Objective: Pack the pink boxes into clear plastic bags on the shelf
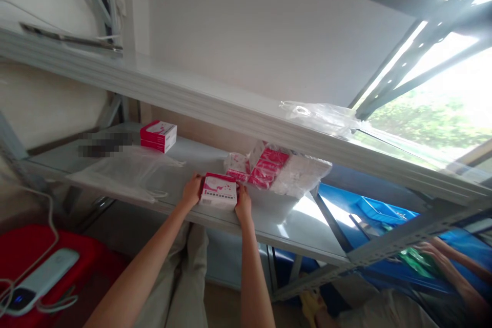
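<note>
On the lower shelf (pixel 292 223), near its front edge, a pink-and-white cardboard box (pixel 219 191) is gripped from both sides. My left hand (pixel 192 190) closes on its left end and my right hand (pixel 243 202) on its right end. Just behind and to the right lie more pink-and-white boxes (pixel 269 164) inside clear plastic wrapping. Farther left, a small stack of the same kind of boxes (pixel 158 136) stands toward the back. A flat clear plastic bag (pixel 126 171) lies on the shelf left of my left hand.
The upper shelf's edge (pixel 200 95) runs above my hands, with crumpled clear plastic (pixel 323 115) on it. At lower left, a white device with a cable (pixel 46 279) rests on a red stool (pixel 86 246). A co-worker's hands (pixel 438 256) hold green material at right, near blue bins (pixel 384 210).
</note>
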Tool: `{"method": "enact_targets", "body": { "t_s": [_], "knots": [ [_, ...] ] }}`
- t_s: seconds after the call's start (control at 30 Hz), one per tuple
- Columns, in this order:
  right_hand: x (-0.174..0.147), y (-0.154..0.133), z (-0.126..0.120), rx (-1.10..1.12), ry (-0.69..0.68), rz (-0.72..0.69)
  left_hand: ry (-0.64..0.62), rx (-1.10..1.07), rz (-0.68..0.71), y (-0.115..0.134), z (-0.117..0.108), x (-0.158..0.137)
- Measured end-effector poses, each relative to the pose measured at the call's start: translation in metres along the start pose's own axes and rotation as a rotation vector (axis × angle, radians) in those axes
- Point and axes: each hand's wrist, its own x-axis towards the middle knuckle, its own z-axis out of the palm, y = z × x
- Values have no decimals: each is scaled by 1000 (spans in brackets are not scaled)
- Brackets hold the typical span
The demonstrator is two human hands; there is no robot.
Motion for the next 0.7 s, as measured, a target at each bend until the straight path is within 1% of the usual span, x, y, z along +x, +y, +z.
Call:
{"method": "enact_targets", "body": {
  "t_s": [0.07,0.13,0.23,0.3,0.4,0.5,0.57,0.63,0.7],
  "knots": [
    [-4,-1,-1,-15,6,10,-4,-33,92,-2,0,-5],
    [-12,-3,-4,-66,-14,21,19,-41,154,-4,1,-11],
    [-32,-10,-9,-205,-61,43,60,-34,160,-7,2,-17],
    [-49,-15,-12,-271,-72,29,60,-38,158,-8,2,-19],
    [-72,-19,-11,-264,-62,-26,47,-51,157,-8,2,-20],
    [-89,-17,-8,-216,-4,-10,41,-59,135,-7,1,-21],
    [-94,-14,-8,-164,55,3,43,-63,130,-6,0,-22],
    [-93,-12,-13,-105,142,-20,47,-73,134,-5,-1,-23],
    [-83,-14,-23,-78,207,-77,42,-84,132,-4,-2,-24]
  ]
}}
